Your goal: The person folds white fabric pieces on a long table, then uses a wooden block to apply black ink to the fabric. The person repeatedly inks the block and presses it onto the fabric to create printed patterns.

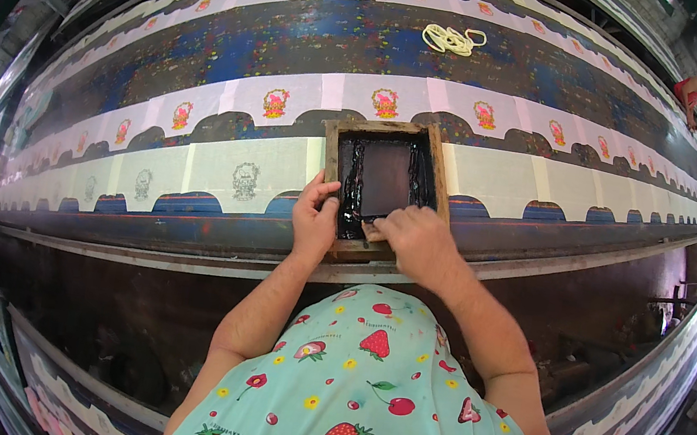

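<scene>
While the left hand (314, 217) curls its fingers (317, 185) around the left rail of a wooden printing frame (382, 188), the right hand (416, 237) closes on something dark inside the frame's near edge; its identity cannot be told. Black ink coats the mesh. Beneath the frame lies a white fabric strip (231, 171), along the near edge of a long printing table (301, 40). Yellow cord (453, 39) rests toward the far edge.

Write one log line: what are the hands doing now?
left hand: grips wooden screen frame edge | right hand: inside frame, on black ink | white cloth strip: under frame
</scene>
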Motion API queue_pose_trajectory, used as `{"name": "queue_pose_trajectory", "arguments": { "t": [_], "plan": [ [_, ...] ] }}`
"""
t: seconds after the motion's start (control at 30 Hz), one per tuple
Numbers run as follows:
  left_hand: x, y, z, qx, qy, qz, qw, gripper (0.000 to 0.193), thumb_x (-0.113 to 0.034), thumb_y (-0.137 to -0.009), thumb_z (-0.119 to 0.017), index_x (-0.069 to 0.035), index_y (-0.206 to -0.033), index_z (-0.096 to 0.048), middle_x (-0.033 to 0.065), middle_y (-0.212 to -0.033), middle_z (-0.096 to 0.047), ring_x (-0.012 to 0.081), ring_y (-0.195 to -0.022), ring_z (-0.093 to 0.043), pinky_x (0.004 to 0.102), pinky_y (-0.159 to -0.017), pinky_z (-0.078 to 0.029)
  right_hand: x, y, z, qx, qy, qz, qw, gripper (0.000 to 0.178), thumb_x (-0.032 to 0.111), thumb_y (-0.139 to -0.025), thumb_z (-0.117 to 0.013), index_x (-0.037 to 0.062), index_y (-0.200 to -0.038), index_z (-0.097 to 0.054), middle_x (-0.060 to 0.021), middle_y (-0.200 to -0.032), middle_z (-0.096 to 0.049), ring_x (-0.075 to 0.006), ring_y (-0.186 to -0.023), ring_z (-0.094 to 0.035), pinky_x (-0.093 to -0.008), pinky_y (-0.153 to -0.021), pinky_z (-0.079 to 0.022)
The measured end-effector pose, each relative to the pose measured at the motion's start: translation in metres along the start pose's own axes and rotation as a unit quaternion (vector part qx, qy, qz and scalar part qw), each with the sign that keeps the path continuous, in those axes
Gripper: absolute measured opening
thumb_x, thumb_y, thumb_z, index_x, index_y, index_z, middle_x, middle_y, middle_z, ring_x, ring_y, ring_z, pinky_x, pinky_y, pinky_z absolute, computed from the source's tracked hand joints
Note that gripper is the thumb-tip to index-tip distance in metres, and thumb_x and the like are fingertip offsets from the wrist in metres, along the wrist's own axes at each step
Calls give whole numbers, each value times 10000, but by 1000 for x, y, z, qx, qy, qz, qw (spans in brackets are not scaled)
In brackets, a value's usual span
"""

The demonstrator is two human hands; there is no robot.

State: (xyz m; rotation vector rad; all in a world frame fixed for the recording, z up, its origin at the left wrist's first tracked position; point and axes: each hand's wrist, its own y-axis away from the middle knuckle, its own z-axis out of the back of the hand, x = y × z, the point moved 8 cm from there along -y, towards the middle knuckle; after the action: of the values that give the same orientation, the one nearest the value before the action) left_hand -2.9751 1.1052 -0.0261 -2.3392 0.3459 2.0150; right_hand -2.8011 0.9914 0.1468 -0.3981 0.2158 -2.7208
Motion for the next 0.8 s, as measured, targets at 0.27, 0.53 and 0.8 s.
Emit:
{"name": "queue_pose_trajectory", "arguments": {
  "t": [0.27,0.53,0.8],
  "plan": [
    [-16,2,0,9,2,-31,999,457,157,-1047,-628,7,-1474,-686,196,-1778,-511,252,-1516,-619,360,-1236,-527,-23,-53,39,17,-18,135,991,169,37,-854,-776,83,-1012,-812,-57,-1123,-810,-335,-1348,-688,-529,-1207,-502],
    [-22,7,-2,11,-20,-55,998,419,141,-1036,-672,-15,-1423,-719,211,-1739,-539,292,-1537,-607,394,-1236,-540,-14,-88,-3,71,-39,223,971,126,77,-851,-807,98,-975,-793,-57,-1161,-814,-323,-1344,-701,-512,-1233,-491],
    [-30,9,-4,12,-50,-78,996,420,118,-1041,-656,-16,-1434,-718,224,-1734,-537,319,-1548,-597,408,-1247,-524,-53,-86,12,185,23,113,976,214,25,-816,-808,109,-1013,-822,-63,-1072,-807,-316,-1136,-723,-485,-1047,-544]
  ]
}}
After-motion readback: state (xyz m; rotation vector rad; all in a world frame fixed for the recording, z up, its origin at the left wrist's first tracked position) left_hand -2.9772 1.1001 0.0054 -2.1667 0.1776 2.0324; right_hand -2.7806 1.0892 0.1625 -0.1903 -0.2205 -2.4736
